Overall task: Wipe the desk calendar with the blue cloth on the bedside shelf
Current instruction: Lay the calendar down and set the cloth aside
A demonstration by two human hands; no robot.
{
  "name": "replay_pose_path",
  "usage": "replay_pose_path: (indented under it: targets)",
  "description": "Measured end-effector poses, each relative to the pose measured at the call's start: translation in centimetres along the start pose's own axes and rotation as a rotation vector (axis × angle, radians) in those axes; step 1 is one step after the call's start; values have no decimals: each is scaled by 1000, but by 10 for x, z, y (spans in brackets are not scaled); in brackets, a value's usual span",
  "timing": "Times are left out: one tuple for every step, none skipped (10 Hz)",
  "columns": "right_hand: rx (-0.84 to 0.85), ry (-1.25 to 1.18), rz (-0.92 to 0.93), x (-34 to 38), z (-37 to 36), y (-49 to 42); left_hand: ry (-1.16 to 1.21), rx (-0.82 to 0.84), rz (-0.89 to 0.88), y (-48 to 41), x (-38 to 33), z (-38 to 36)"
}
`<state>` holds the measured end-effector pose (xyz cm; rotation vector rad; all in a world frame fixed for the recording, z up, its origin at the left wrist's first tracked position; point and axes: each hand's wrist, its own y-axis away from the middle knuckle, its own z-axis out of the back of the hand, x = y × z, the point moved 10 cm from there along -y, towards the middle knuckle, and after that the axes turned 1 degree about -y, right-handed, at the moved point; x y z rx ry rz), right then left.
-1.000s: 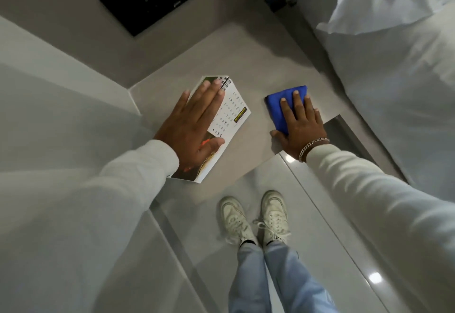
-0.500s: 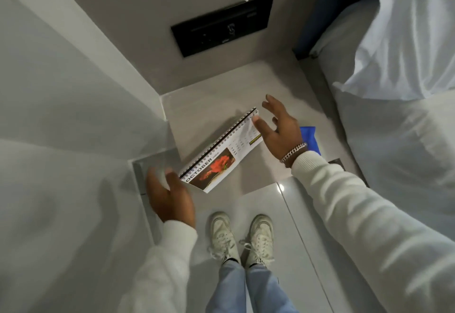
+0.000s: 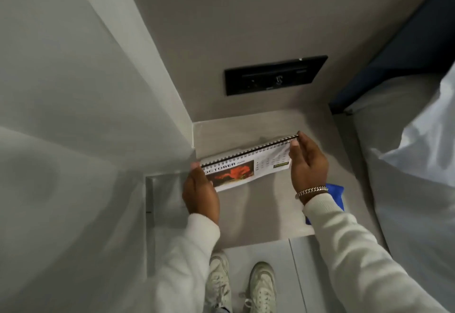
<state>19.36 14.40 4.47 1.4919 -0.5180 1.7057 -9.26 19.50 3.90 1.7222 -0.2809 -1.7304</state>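
The spiral-bound desk calendar [image 3: 248, 165], showing OCTOBER and a red picture, is held upright above the grey bedside shelf [image 3: 266, 216]. My left hand [image 3: 199, 194] grips its left end and my right hand [image 3: 307, 165] grips its right end near the black spiral. The blue cloth [image 3: 336, 194] lies on the shelf at the right, mostly hidden behind my right wrist and white sleeve; neither hand touches it.
A black wall panel [image 3: 274, 75] sits above the shelf. The bed with white linen [image 3: 413, 165] borders the shelf on the right. A grey wall [image 3: 86, 91] closes the left side. My white shoes [image 3: 241, 285] stand on the tiled floor below.
The calendar was lifted off the shelf and stood upright. My right hand left the blue cloth and took the calendar's right end; my left hand regripped its left end. The camera tilted up.
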Motion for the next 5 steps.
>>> replay_pose_path:
  targets:
    - [21, -64, -51, 8, -14, -30, -130, 49, -109, -30, -30, -27]
    - [33, -45, -66, 13, -31, -59, -275, 69, -182, -49, -51, -49]
    - [62, -35, -89, 17, -45, -71, -308, 86, -192, -64, -59, -61]
    - [96, -10, -100, 11, -52, -75, -288, 100, -204, -74, -63, -67]
    - [94, -64, -121, 13, -50, -72, -387, 147, -277, -75, -65, -70]
